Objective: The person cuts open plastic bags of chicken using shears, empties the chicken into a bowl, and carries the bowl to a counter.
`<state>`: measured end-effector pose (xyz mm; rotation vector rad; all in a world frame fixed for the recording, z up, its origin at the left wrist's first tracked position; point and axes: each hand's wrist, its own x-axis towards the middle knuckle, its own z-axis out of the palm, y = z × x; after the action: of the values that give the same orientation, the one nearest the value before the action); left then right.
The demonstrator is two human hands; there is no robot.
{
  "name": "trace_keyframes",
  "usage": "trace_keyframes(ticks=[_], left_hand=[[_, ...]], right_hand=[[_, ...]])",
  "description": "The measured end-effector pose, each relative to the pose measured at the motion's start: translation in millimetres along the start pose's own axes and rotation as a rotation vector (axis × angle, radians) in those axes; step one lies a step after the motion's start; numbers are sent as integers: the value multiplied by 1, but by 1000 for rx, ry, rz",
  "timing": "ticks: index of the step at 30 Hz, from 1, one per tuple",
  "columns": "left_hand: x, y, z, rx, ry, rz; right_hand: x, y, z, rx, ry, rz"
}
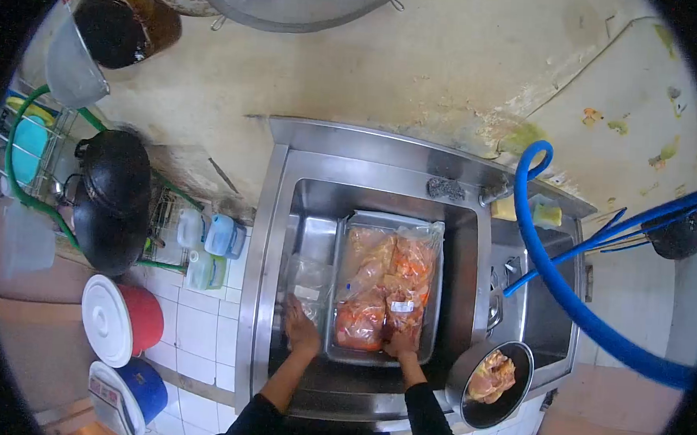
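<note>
A grey tray sits in the large sink basin, holding several clear plastic bags of orange-red marinated meat. My right hand is at the tray's near edge, its fingers curled against the lower end of a labelled bag of meat. To the left of the tray lies a flattened clear plastic bag with a white label. My left hand rests at that bag's lower end with the fingers stretched out, holding nothing that I can see.
A metal pot with pieces of raw meat stands at the sink's right front corner. A blue hose arches over the smaller basin. A steel scrubber lies on the back ledge. Lidded buckets and plastic jugs stand left.
</note>
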<state>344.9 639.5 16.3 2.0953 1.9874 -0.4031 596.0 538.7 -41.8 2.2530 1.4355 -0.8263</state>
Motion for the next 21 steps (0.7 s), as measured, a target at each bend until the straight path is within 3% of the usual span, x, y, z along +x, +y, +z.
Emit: trace_keyframes(ticks=[1,3,4,5,6,7,8,9,10,11,12,13,14,15,16,17,19,20,21], left_hand=[[3,6,1,-1,-7,-1],[4,21,-19,10,188,185],[9,39,-59,-194,87,161],[27,49,-64,-198,87,159],[43,57,-61,-344,36,299],[54,65,-50,-490,-17,438],[65,74,-34,-492,-19,436],[78,84,-9,-415,128,543],[86,91,-3,-335,278,648],[93,96,2,-337,283,647],[98,102,1,-358,-171,667],[101,107,2,-369,-626,668],[106,109,20,-375,-629,668],[114,109,53,-629,-545,713],[118,108,55,-879,-454,750],[127,107,57,-880,-456,752],[143,104,20,-1148,-1051,-58],[153,108,78,-886,-263,267],[147,109,94,-888,-268,273]], right_hand=[[3,1,1,3,-4,-63],[3,12,4,-8,7,-171],[6,17,4,194,57,-183],[10,21,3,394,111,-197],[7,25,6,389,110,-198],[-1,29,14,148,334,-220],[-6,32,22,-95,552,-239],[-9,36,29,-96,548,-240],[-9,39,33,42,257,-251],[-3,42,33,175,-31,-258],[-7,34,11,171,-32,-258],[-24,10,-43,279,-225,-144],[-33,-2,-73,385,-418,-25],[-31,3,-64,383,-418,-22],[-31,7,-49,455,-289,-81],[-31,11,-35,524,-158,-141],[-33,12,-29,517,-152,-130],[-33,13,-27,509,-146,-122],[-34,15,-25,509,-145,-114]])
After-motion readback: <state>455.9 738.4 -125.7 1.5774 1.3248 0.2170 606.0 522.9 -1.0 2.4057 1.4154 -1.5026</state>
